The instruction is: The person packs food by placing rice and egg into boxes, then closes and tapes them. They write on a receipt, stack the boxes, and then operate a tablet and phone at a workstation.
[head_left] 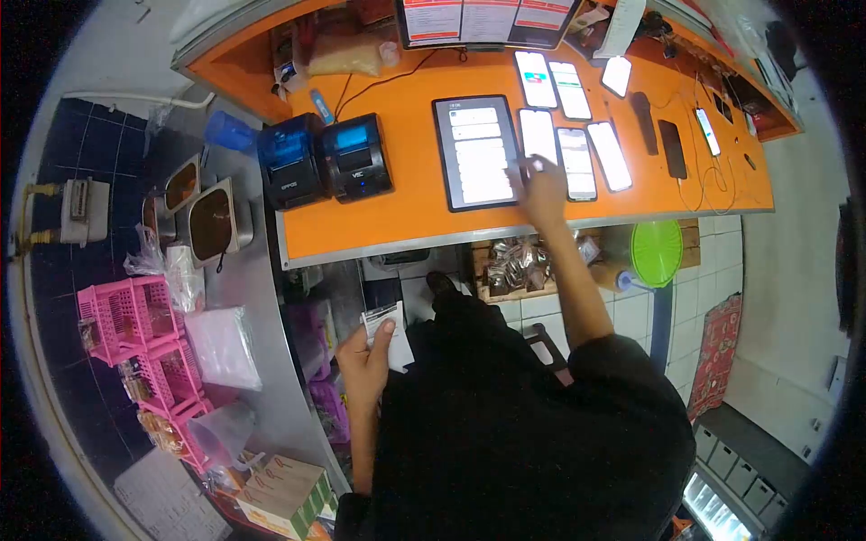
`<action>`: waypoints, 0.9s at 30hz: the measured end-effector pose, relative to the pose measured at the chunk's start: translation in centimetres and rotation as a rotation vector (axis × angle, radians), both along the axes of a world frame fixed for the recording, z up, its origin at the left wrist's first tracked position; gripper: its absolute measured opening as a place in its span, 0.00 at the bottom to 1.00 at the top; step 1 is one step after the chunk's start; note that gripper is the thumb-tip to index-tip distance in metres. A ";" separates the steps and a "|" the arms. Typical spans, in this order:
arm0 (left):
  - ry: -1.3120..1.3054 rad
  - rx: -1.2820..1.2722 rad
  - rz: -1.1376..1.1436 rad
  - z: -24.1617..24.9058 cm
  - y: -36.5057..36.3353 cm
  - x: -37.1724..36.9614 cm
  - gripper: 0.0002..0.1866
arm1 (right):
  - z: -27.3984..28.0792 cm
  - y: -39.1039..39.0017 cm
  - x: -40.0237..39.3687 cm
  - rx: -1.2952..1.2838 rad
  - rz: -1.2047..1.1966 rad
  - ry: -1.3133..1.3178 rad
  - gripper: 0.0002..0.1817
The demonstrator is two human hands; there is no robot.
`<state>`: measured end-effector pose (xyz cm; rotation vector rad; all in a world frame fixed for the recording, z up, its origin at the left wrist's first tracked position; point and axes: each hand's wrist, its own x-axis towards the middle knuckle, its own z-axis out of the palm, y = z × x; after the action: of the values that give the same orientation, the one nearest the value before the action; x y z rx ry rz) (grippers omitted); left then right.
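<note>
My left hand (365, 361) is closed on a white paper slip (398, 341) with dark print, held low in front of the orange desk (379, 221). My right hand (539, 194) is over the desk, at the right edge of a black-framed tablet (475, 153) with a lit screen; its fingers are blurred and seem to be apart. Just beyond and beside it lie several lit phones, among them one phone (577, 164) right of the hand. Whether my fingertips touch the tablet cannot be made out.
Two black printers (356, 158) stand left of the tablet. A monitor (487, 20) is at the back. Pink baskets (126, 316) and metal food pans (212, 224) line the left counter. Below the desk is a green round lid (657, 252).
</note>
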<state>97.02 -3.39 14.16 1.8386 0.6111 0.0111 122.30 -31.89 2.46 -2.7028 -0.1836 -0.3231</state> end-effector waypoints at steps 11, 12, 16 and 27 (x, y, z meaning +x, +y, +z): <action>0.032 -0.075 0.036 0.0 -0.1 0.2 0.12 | -4.0 -9.0 8.7 -0.244 -0.232 0.031 0.31; 0.031 -0.083 0.052 -0.6 0.1 0.0 0.12 | -3.7 -9.7 10.3 -0.125 -0.261 0.135 0.29; 0.155 -0.062 0.049 -0.2 0.5 -0.6 0.13 | -7.0 -12.9 16.4 -0.273 -0.344 -0.121 0.18; 0.136 -0.090 0.154 0.7 0.6 0.1 0.13 | -1.9 -8.8 7.1 -0.254 0.110 -0.030 0.11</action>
<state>97.13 -2.84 14.84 1.7115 0.8351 -0.0387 129.37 -40.66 0.52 -2.9233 -0.4054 -0.3272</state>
